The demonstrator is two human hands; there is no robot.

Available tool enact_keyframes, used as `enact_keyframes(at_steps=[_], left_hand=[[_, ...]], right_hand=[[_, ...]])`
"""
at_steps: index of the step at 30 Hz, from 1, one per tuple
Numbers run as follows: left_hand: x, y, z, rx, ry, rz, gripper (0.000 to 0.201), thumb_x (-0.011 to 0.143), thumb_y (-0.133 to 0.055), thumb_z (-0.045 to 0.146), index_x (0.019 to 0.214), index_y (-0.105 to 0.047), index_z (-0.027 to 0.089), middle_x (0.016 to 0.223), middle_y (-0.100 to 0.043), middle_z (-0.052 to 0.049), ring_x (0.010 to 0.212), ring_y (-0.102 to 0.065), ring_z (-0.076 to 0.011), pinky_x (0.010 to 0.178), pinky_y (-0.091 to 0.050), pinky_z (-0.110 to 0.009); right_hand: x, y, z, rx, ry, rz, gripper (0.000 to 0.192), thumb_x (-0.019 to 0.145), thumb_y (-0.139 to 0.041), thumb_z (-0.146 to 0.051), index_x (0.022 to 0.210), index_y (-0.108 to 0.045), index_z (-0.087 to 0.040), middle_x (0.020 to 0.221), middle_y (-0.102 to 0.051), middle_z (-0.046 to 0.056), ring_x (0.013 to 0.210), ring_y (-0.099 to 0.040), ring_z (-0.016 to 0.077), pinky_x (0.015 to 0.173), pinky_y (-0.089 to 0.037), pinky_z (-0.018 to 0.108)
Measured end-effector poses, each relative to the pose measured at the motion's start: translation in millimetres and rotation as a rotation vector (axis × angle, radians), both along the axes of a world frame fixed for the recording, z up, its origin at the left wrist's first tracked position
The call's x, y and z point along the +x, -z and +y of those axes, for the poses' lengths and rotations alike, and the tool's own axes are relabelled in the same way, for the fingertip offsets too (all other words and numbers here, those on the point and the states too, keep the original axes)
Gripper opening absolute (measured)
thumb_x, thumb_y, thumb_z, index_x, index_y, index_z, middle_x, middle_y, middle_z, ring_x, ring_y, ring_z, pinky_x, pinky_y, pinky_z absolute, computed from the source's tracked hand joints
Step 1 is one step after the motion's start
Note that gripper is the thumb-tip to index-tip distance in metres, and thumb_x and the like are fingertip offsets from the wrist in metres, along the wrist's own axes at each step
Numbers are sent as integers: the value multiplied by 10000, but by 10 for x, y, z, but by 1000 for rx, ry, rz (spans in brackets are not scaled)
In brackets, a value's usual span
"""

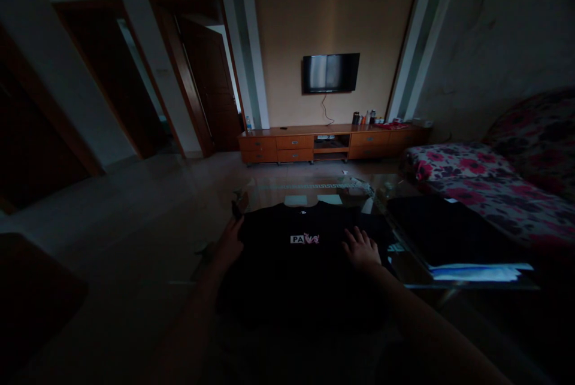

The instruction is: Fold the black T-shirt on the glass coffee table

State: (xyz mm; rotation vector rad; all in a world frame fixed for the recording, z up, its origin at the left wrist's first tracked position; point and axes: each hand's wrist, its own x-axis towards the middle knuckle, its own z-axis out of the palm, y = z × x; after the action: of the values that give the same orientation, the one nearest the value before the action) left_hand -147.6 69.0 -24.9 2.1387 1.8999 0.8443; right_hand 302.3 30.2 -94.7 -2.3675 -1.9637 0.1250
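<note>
Dimly lit: left hand (230, 241) and right hand (362, 248) lie flat, fingers spread, on shirt (296, 253), lower centre. Risk: fabric sliding off glass table (404, 274), creasing.

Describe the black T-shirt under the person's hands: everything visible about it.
The black T-shirt lies spread flat, front up, on a glass-topped table, collar pointing away from the person. It looks like soft knit fabric. A small chest print shows white letters "PA" followed by a pink figure; a tiny white mark sits near the collar. The left hand rests at its left edge near the sleeve, and the right hand lies palm down on its right side. The near hem fades into shadow.
</note>
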Motion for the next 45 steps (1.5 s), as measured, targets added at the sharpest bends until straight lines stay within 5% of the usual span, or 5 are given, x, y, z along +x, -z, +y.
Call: enact_keyframes(at_steps=[9,14,19,25,45], left_hand=[[499,48,-249,-423,582,104,1001,778,-745,348,1625,-211,343,1651,-351,-46,1495,-366,-302,1224,-311,-452],[429,264,-156,-187,264,79,627,989,-439,456,1564,-396,207,1591,-447,-99,1473,-400,-246,1233,-275,-397],[294,520,-52,-184,168,306,721,966,-443,529,1575,-359,152,1683,-253,-126,1553,-222,-295,1251,-186,-439],[508,466,101,-113,41,381,577,1000,-356,544,1336,-632,164,1532,-502,-161,1467,-383,-313,1227,-210,-443],[415,703,701,-166,-30,431,759,970,-410,546,1576,-334,95,1675,-234,-194,1562,-184,-308,1249,-121,-456]], right_hand=[[6,-8,-12,2,-12,-3,613,1035,-308,-551,1602,-327,-319,1697,-214,76,1549,-190,320,1198,-193,485],[-3,-27,-28,5,-14,7,613,1034,-320,-544,1604,-324,-316,1700,-203,77,1551,-178,325,1200,-187,483],[-7,-49,-34,-15,-17,18,620,1038,-312,-540,1611,-308,-301,1702,-189,87,1551,-172,322,1202,-175,493],[-28,-85,-42,-10,-8,20,618,1036,-332,-533,1611,-306,-306,1701,-193,87,1554,-171,322,1202,-176,491],[-28,-111,41,-31,-58,52,633,1019,-346,-535,1606,-314,-301,1703,-188,76,1544,-176,349,1180,-207,536]])
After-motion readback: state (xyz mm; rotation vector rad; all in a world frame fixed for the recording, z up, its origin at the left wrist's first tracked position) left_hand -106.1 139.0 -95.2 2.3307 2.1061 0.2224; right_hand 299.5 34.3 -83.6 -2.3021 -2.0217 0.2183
